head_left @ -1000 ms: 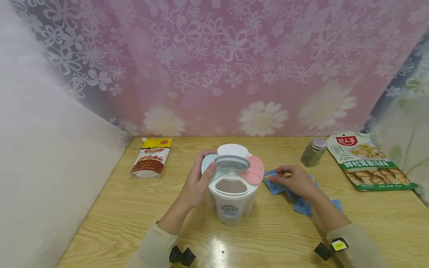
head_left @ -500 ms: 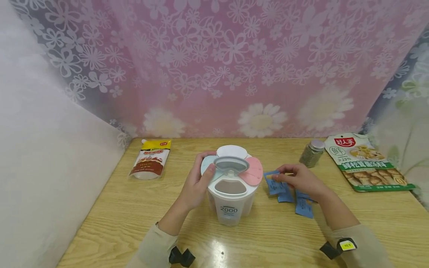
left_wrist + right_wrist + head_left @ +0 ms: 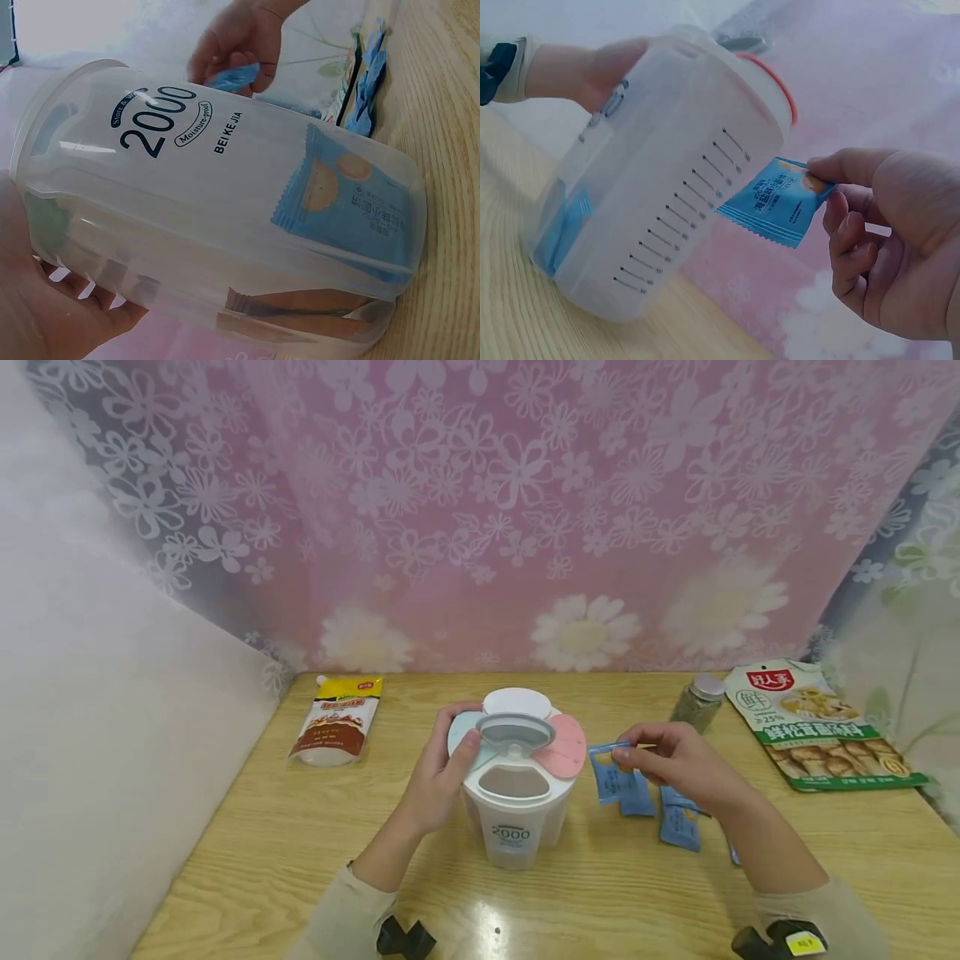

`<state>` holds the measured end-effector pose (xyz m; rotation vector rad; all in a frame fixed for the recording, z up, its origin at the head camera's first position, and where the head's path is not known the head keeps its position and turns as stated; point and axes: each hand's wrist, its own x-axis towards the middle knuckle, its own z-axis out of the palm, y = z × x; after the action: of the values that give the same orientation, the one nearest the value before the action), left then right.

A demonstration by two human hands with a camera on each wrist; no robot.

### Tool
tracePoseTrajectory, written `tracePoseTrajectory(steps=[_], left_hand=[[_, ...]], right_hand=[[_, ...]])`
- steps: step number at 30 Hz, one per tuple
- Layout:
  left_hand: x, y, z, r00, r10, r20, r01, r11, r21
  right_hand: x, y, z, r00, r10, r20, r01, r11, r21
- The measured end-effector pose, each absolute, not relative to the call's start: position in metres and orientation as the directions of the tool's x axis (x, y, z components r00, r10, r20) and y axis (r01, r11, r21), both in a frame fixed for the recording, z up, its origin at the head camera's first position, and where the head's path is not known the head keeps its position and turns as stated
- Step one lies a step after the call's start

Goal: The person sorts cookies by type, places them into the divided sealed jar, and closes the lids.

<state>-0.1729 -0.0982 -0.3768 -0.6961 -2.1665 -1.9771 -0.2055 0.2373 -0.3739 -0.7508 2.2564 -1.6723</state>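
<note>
A clear plastic food storage container (image 3: 512,845) stands on the table with its front flap (image 3: 517,733) raised over the opening. My left hand (image 3: 433,785) grips its top at the pale blue lid, thumb above. Between thumb and fingertips, my right hand (image 3: 686,764) pinches a small blue biscuit packet (image 3: 778,202) to the right of the container. Through the wall, the left wrist view shows another blue biscuit packet (image 3: 356,202) at the bottom of one compartment and brown packets (image 3: 315,313) in a neighbouring one. More blue packets (image 3: 680,828) lie under and beside my right hand.
A glass jar (image 3: 699,702) of green dried bits stands behind my right hand. Right of it lies a green and white mushroom seasoning pouch (image 3: 825,724). A yellow, white and brown pouch (image 3: 339,720) is at the back left. A floral curtain (image 3: 480,527) hangs behind the table.
My right hand has lifted the blue biscuit packet up from the pile, and its forearm has swung right, uncovering packets below. The left hand and the container stay in place.
</note>
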Motion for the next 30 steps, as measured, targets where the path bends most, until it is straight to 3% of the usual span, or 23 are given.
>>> tracePoseTrajectory(steps=[10, 16, 21, 26, 30], left_hand=[[-0.175, -0.099, -0.376, -0.88, 0.255, 0.401, 0.42, 0.022, 0.907], [-0.174, -0.101, -0.377, -0.876, 0.262, 0.405, 0.422, 0.007, 0.907], [-0.174, -0.101, -0.378, -0.875, 0.261, 0.408, 0.425, 0.008, 0.905], [-0.174, -0.101, -0.378, -0.877, 0.257, 0.406, 0.424, 0.018, 0.905], [-0.175, -0.101, -0.378, -0.877, 0.257, 0.407, 0.425, 0.02, 0.905]], right_hand=[[-0.179, 0.222, -0.341, -0.76, -0.564, 0.324, -0.374, -0.029, -0.927], [-0.172, 0.203, -0.326, -0.728, -0.516, 0.452, -0.44, -0.155, -0.885], [-0.163, 0.183, -0.31, -0.731, -0.437, 0.524, -0.515, -0.149, -0.844], [-0.154, 0.16, -0.302, -0.732, -0.412, 0.542, -0.59, -0.013, -0.807], [-0.153, 0.146, -0.302, -0.673, -0.433, 0.599, -0.693, 0.087, -0.716]])
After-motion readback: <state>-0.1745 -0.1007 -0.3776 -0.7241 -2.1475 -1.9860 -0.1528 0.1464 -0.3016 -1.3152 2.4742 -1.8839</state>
